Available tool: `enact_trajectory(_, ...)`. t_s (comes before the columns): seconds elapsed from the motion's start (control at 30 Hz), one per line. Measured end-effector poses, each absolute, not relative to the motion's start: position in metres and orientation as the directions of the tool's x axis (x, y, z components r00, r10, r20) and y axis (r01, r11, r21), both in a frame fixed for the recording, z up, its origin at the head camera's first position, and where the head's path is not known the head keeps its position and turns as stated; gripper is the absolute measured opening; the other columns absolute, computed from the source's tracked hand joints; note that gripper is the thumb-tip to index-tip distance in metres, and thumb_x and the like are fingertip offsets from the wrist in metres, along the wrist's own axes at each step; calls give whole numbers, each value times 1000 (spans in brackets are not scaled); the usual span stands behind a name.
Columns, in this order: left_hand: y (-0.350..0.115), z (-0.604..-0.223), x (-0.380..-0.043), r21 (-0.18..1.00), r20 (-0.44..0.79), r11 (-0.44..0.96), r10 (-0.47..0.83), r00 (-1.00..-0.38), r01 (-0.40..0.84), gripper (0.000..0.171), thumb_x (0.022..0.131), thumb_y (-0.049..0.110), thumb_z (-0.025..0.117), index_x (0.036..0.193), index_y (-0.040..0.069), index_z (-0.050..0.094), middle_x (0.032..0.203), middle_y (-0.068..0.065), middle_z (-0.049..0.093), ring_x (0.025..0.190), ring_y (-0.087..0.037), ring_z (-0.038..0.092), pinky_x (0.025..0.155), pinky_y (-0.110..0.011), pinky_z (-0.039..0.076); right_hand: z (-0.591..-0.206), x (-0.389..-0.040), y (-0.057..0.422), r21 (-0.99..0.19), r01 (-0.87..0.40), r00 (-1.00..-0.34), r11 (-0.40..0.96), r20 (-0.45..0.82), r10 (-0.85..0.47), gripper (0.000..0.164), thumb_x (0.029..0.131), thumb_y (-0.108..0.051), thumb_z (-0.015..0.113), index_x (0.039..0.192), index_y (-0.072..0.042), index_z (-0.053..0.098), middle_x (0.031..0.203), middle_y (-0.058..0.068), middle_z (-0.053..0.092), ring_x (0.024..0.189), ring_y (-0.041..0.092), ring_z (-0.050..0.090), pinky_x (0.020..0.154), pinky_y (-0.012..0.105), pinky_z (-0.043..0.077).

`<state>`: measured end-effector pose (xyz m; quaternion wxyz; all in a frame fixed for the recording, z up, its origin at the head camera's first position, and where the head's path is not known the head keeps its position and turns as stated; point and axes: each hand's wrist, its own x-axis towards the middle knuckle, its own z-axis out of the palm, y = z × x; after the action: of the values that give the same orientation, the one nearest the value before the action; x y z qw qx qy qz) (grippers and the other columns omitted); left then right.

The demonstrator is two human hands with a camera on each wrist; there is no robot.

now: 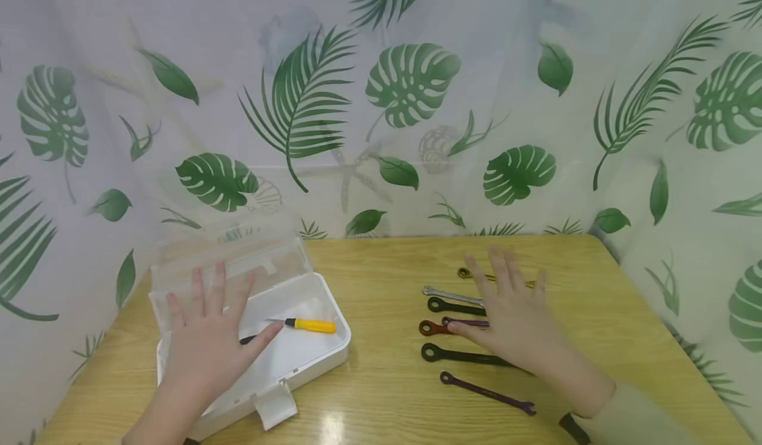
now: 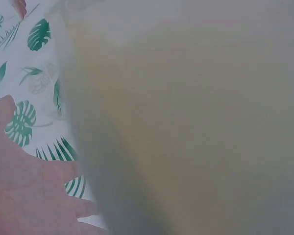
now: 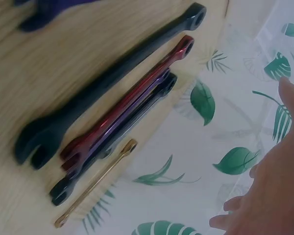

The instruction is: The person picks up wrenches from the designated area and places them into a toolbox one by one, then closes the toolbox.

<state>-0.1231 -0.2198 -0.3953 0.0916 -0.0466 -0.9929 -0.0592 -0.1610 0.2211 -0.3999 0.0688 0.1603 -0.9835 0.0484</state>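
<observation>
My left hand [image 1: 208, 346] hovers with spread fingers over a white plastic box [image 1: 343, 339], its clear lid [image 1: 286, 260] raised at the back. Inside lies a yellow-handled screwdriver [image 1: 312, 326], beside a dark item [image 1: 247, 340] mostly covered by the hand. On the right, my right hand [image 1: 518, 319] spreads its fingers above several wrenches, holding nothing. These include a gold wrench [image 1: 464, 273], a silver one [image 1: 449, 294], a red wrench [image 3: 132, 93], a large black wrench [image 3: 108, 73] and a purple wrench [image 1: 488, 393] nearest the front. The right hand hides part of the row.
The wooden table [image 1: 381, 392] ends at a leaf-patterned curtain [image 1: 411, 187] along the back and sides. A latch flap [image 1: 276, 406] juts from the box's front. A blurred pale surface [image 2: 196, 127] fills most of the left wrist view.
</observation>
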Motion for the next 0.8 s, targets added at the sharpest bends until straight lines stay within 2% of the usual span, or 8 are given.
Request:
enact_trajectory(0.23,-236,-397,-119,128,209,989,44,-977,72,96,96,75,56,168,17,32,176,-29,9,159,-62,5,120,-88,1,-397,-171,197,-70,-362,-923,930,170,-346,109,93,-77,60,172,-18,13,177,27,11,163,52,13,116,90,14)
enact_trajectory(0.4,-250,-402,-116,130,231,990,21,-973,52,96,96,75,54,167,15,30,175,-31,9,159,-62,0,118,-89,6,-399,-175,180,-91,-395,-909,914,180,-375,110,92,-78,59,173,-19,13,177,25,10,163,50,14,120,87,13)
enact_trajectory(0.6,-266,-409,-108,157,251,987,-5,-968,36,93,100,71,52,169,13,26,175,-33,3,161,-59,-8,115,-92,3,-402,-179,160,-86,-449,-880,889,218,-423,108,91,-72,66,171,-14,22,172,30,23,160,53,23,119,86,21)
enact_trajectory(0.7,-275,-409,-103,179,261,984,-27,-965,21,92,101,68,52,169,12,25,175,-32,0,158,-63,-5,112,-94,4,-402,-181,149,-98,-474,-867,875,225,-444,108,91,-71,67,170,-13,23,170,31,26,160,54,24,121,84,20)
enact_trajectory(0.8,-286,-409,-99,169,258,986,-59,-964,-16,91,102,68,51,168,10,26,174,-34,4,155,-69,1,110,-95,7,-402,-184,136,-126,-497,-856,859,230,-462,109,91,-73,66,171,-14,22,171,31,25,159,54,24,122,82,20)
